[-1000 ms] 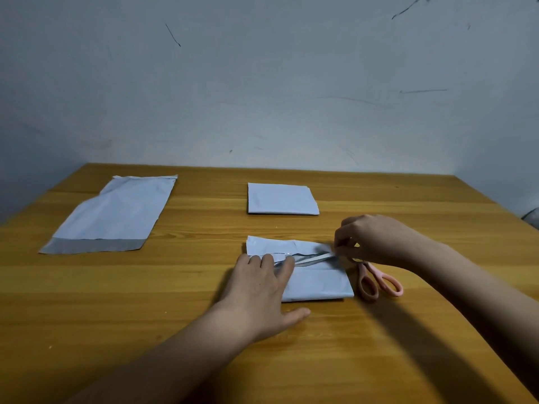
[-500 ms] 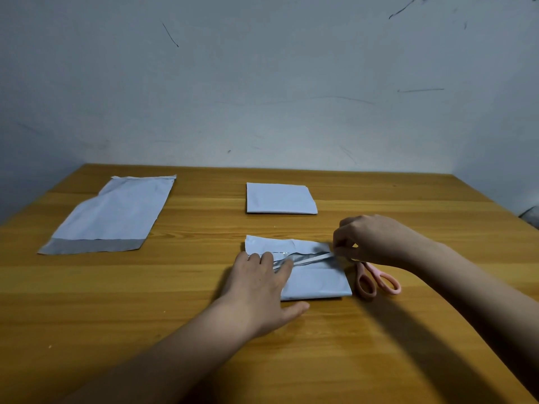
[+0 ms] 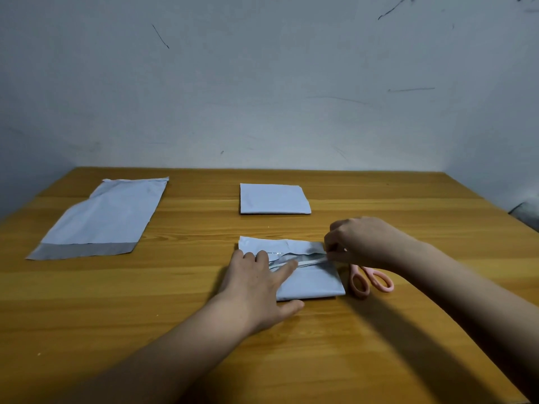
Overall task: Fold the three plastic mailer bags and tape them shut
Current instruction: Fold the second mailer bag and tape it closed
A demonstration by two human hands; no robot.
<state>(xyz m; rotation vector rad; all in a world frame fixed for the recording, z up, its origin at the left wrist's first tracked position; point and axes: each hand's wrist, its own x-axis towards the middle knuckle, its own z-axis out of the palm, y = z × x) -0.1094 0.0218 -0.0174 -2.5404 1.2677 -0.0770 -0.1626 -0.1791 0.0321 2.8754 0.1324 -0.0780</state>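
Left hand (image 3: 258,290) presses flat on the near folded mailer (image 3: 309,279) while right hand (image 3: 358,242) pinches a tape strip (image 3: 309,259) at its right edge; laying it taut should prevent wrinkles. Farther off, a folded bag (image 3: 274,198) sits centre, an unfolded bag (image 3: 102,220) far left.

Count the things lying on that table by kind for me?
Folded mailer bags: 2
Unfolded mailer bag: 1
Pink scissors: 1
Total: 4
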